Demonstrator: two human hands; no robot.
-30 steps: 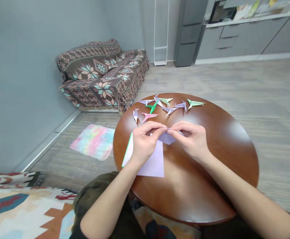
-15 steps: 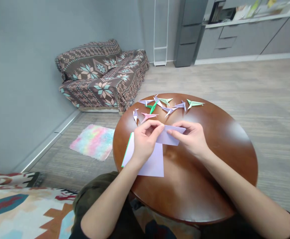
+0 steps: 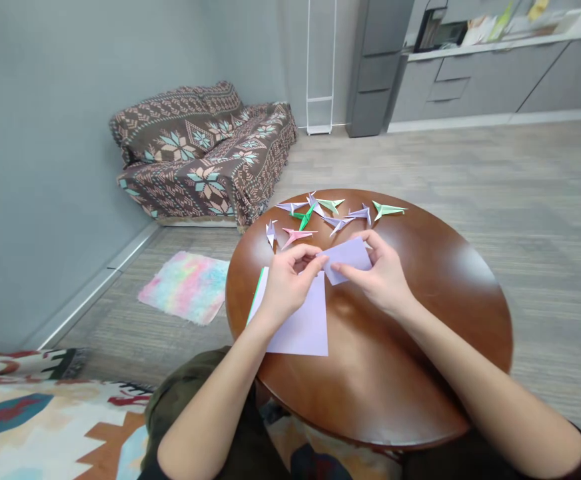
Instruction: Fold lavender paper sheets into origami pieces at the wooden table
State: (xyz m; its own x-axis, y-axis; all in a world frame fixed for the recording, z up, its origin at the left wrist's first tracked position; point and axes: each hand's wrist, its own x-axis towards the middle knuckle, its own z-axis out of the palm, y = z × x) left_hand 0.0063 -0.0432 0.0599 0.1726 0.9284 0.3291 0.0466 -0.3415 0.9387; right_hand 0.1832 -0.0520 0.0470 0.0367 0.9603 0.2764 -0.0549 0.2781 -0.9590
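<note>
From the head view, we see a spread of already folded origami figures lying at the far side of the round wooden table, while a flat lilac sheet with a green-edged sheet beneath it remains unfolded nearer us. Our right hand pinches a small folded lilac paper between thumb and fingers, held just above the table; our half-curled left hand reaches its edge, though we cannot tell whether it grips.

A sofa under a brown patterned throw stands in the room corner. A pastel shag mat lies on the grey floor left of the round wooden desk. Grey drawer cabinets line the rear wall.
</note>
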